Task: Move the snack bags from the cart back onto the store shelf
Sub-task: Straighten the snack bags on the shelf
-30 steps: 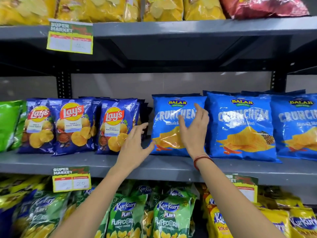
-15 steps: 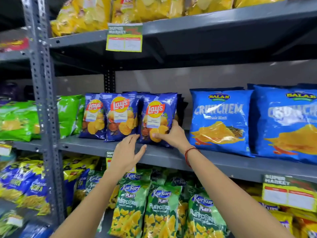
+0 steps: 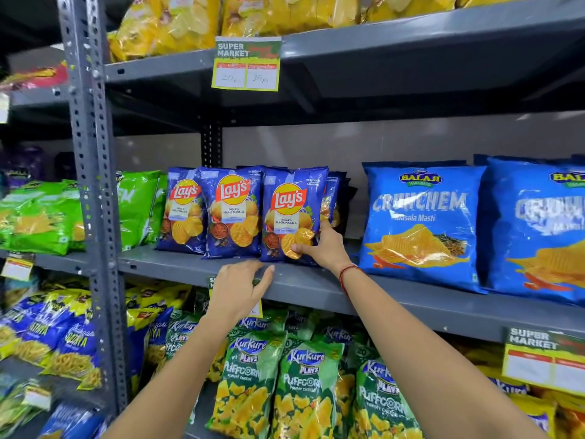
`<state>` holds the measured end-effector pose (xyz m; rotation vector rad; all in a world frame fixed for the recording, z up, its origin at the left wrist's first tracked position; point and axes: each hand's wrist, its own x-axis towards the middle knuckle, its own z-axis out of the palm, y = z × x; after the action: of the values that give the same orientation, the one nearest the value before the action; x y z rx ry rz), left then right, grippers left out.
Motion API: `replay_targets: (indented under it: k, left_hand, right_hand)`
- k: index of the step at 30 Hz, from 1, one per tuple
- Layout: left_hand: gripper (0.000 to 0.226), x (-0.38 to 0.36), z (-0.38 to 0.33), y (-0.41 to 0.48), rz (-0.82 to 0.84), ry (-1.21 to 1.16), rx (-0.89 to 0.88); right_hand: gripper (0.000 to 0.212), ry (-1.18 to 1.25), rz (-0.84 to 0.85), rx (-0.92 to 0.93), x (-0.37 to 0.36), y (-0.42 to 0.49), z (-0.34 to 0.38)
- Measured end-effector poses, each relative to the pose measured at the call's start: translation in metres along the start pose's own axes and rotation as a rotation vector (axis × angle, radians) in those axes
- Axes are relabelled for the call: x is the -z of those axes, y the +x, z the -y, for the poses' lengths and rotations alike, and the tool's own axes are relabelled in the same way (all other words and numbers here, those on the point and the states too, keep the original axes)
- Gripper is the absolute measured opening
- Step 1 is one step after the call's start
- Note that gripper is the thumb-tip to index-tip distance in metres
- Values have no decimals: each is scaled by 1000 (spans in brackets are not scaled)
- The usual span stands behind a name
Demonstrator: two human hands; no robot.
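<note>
The rightmost Lay's bag (image 3: 292, 213) stands upright at the front of the middle shelf (image 3: 316, 285), beside two other Lay's bags, and the right hand (image 3: 323, 247) pinches its lower right corner, thumb on the front and fingers behind. The left hand (image 3: 242, 288) is open and empty, fingers spread at the shelf edge. It seems the step is straightening this bag; next the hand should let go gently so the bag does not tip.

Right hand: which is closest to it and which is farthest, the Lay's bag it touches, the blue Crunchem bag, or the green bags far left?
From the right hand:
1. Lay's bag, touching.
2. Crunchem bag, its right.
3. Green bags, far left.
</note>
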<state>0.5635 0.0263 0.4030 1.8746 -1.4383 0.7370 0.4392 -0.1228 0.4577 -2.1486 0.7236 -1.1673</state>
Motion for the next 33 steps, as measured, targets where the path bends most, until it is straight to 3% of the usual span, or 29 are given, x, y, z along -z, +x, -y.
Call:
replay_targets:
  k: [8, 12, 16, 22, 25, 27, 30, 33]
  left_hand:
    - [67, -1, 2, -1, -52, -14, -30]
    - [66, -3, 3, -1, -66, -32, -31]
    - [50, -6, -5, 5, -110, -95, 24]
    - [38, -14, -73, 33, -210, -363, -70]
    - [42, -28, -110, 58, -114, -535, -77]
    - [53, -40, -131, 77, 4, -696, -7]
    - [83, -56, -156, 108, 248, -961, 176]
    - [110, -67, -164, 129, 488, -1044, 281]
  right_hand:
    - [86, -33, -71, 15, 9, -11, 2]
    - [70, -11, -163, 83, 27, -26, 4]
    - [57, -7, -291, 155, 65, -43, 6]
    - [48, -127, -646, 126, 131, -60, -11]
    - [59, -196, -790, 32, 157, -64, -27]
    - [68, -203, -797, -26, 168, -64, -38]
    - [86, -45, -665, -118, 179, -58, -49]
    - [105, 141, -537, -226, 187, -45, -56]
